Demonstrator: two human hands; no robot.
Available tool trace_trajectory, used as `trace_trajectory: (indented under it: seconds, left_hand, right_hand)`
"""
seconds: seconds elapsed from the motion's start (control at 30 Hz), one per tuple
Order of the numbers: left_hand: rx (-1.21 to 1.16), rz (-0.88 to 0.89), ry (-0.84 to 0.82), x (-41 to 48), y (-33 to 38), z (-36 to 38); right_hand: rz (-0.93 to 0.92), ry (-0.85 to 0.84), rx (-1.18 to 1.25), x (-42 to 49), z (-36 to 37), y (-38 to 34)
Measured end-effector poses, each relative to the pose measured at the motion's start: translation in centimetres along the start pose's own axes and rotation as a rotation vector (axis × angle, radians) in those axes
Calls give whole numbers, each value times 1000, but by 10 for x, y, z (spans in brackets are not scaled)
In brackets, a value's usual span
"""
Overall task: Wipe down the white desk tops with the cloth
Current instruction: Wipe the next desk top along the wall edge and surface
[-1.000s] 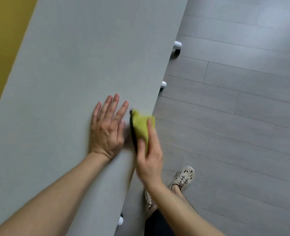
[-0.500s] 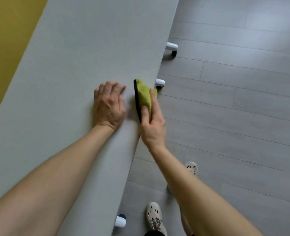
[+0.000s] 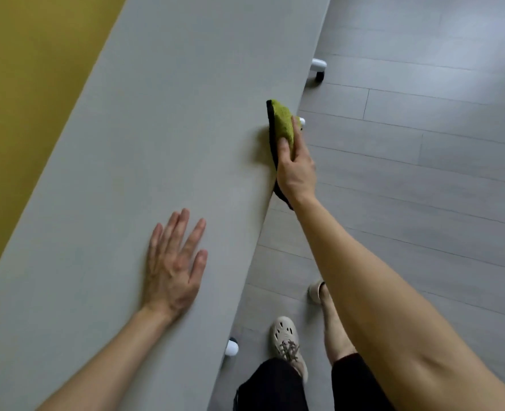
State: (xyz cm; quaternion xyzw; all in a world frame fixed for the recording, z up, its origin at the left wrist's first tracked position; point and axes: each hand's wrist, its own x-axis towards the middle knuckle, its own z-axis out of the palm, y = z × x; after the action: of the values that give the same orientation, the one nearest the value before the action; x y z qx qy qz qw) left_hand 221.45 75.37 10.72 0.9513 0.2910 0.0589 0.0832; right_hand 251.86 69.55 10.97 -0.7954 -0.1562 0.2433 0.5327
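The long white desk top (image 3: 156,129) runs diagonally from lower left to upper right. A green cloth with a dark underside (image 3: 282,123) is folded over the desk's right edge, and my right hand (image 3: 295,167) grips it there, thumb on top and fingers wrapped over the side. Nearer to me, my left hand (image 3: 175,262) lies flat on the desk surface with its fingers spread, holding nothing.
A yellow wall (image 3: 23,84) borders the desk's far left side. White caster wheels (image 3: 318,66) stick out under the desk's right edge, over a grey plank floor (image 3: 423,143). My feet in beige perforated shoes (image 3: 287,342) stand close to the desk edge.
My right hand has slid the cloth farther along the desk's right edge, away from me. My left hand has opened from curled to flat and now lies well behind the cloth.
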Motion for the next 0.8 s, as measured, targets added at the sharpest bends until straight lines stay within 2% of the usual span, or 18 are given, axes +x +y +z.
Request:
trace_trajectory:
  seconds: [0.1,0.2,0.3,0.43,0.5,0.57,0.63,0.73,0.8]
  left_hand:
    - [-8,-10,55,5,-1,5]
    - [-17,6,76,3,-1,7]
    - [2,5,96,3,0,8]
    - [3,10,110,2,1,10]
    - [-1,2,119,2,0,9]
    - [-7,-5,120,1,1,9]
    - [-8,-1,126,1,2,9]
    - [6,18,147,3,2,10]
    - [0,9,148,4,4,10]
  right_hand:
    - [-30,0,35,-127,23,28]
    - [-45,-135,36,-240,25,47]
    - [-44,-155,-26,-200,21,40]
    - [23,20,-58,-81,15,16]
    - [29,53,-62,-67,17,11]
    - [23,81,-24,-104,29,16]
    - [-11,82,7,-184,42,36]
    - [-84,-132,-1,-299,35,61]
    - [-108,-207,-22,-302,25,69]
